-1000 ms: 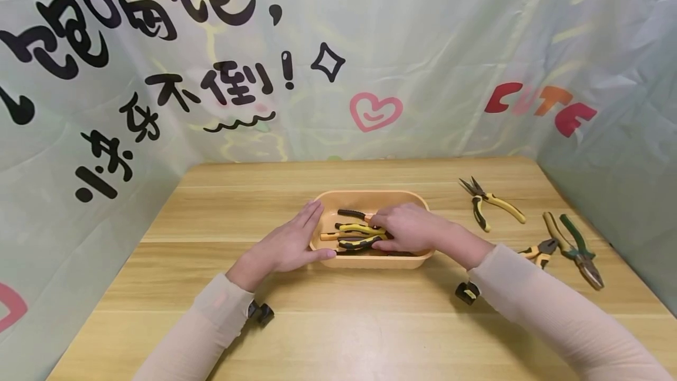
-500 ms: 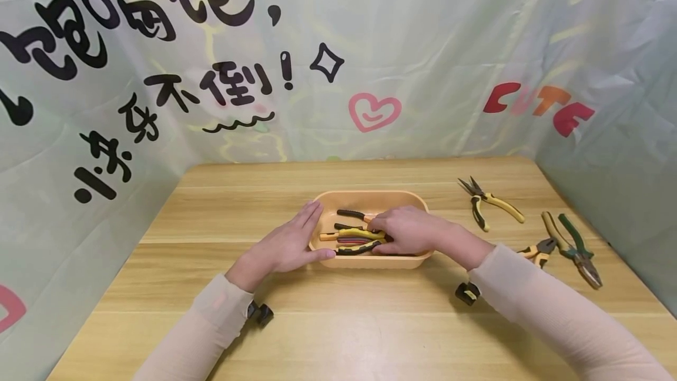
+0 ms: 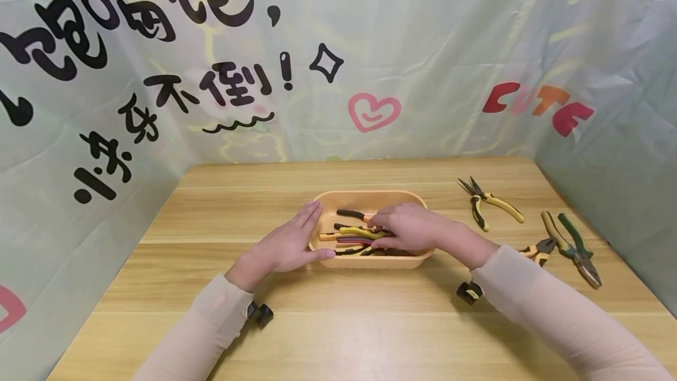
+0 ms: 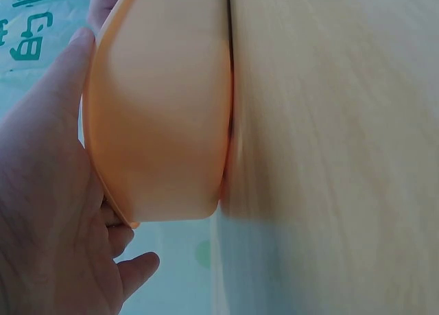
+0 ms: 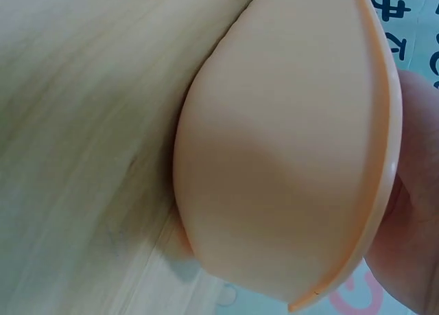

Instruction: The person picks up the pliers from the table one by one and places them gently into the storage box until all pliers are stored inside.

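In the head view, an orange plastic basket [image 3: 370,261] stands mid-table, with several tools lying lengthwise in it. My left hand [image 3: 288,244] rests on its left end, fingers straight along the rim and thumb at the near corner; the left wrist view has this hand [image 4: 51,191] against the rim. Inside the basket, my right hand [image 3: 409,226] curls its fingers and thumb over pliers with yellow-and-black handles [image 3: 362,231]; their heads are hidden under the hand. A black-gripped handle [image 3: 350,213] lies behind them, and red and dark handles [image 3: 353,241] lie between.
To the right lie long-nose pliers [image 3: 485,199] with yellow-and-black handles, pliers with green-and-yellow handles [image 3: 580,254], and another orange-handled pair [image 3: 545,247] partly behind the right sleeve. A printed curtain [image 3: 433,75] stands behind and beside the wooden table [image 3: 338,322].
The yellow-and-black handles under my right hand have shifted lower and turned among the other tools, exposing red and dark handles. My left hand has stayed on the basket's end.
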### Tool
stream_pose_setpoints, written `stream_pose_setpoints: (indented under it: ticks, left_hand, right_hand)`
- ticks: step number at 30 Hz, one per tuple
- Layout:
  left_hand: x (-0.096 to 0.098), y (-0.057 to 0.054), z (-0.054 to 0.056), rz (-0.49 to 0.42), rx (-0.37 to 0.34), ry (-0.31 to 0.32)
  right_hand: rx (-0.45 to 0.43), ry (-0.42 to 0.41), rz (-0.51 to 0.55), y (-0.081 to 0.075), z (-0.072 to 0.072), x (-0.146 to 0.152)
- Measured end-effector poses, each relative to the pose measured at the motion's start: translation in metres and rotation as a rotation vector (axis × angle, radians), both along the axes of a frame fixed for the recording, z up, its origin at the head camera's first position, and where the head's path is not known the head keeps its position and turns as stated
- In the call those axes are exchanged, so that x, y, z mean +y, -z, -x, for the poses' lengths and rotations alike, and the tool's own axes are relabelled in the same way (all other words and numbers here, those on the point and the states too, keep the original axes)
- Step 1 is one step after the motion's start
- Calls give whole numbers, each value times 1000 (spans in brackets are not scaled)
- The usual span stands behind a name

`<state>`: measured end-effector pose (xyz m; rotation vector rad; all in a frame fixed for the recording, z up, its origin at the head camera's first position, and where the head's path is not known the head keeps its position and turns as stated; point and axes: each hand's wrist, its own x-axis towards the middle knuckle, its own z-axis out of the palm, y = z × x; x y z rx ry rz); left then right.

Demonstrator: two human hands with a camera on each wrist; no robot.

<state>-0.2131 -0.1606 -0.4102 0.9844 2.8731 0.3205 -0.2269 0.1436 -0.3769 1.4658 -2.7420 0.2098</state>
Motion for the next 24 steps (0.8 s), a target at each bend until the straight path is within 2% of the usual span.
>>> stream_pose_setpoints:
  ticks: [13,24]
  left_hand:
    - [0,0,0,-3,-2,-1]
    - [0,0,0,-17,-13,2]
  right_hand:
    - [5,15,49,2,3,8]
    - [4,60,86,-1,4,17]
